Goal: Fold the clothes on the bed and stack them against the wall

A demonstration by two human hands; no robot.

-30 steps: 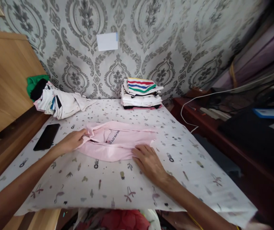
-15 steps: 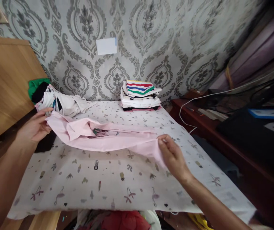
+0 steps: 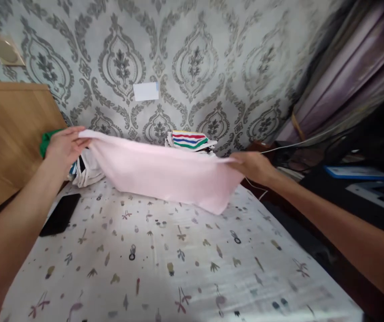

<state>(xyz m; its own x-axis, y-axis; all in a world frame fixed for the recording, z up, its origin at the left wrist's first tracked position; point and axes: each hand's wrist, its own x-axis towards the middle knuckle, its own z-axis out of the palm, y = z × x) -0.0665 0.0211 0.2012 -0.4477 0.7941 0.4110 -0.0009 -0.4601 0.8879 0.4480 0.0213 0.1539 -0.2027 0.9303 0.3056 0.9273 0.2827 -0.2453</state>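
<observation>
A pale pink garment (image 3: pixel 165 174), its exact kind not clear, hangs stretched between my two hands above the patterned cloth (image 3: pixel 151 264). My left hand (image 3: pixel 66 143) pinches its upper left corner. At the upper right corner, my right hand (image 3: pixel 250 165) grips the fabric, its fingertips partly hidden and blurred. Behind the garment stands a stack of folded clothes (image 3: pixel 192 141) with a striped piece on top; its lower part is covered by the pink fabric. A loose heap of clothes (image 3: pixel 87 170) lies beyond my left hand.
A black phone-like slab (image 3: pixel 61 214) lies at the left edge, by my left forearm. A wooden cabinet (image 3: pixel 14 134) borders the left side. To the right is a dark desk with a blue-edged item (image 3: pixel 356 173) and a white cable (image 3: pixel 279 148). Patterned wallpaper is behind.
Both hands have risen, lifting the pink garment off the surface and spreading it into a hanging sheet. The camera view has tilted up, and the black slab now shows fully.
</observation>
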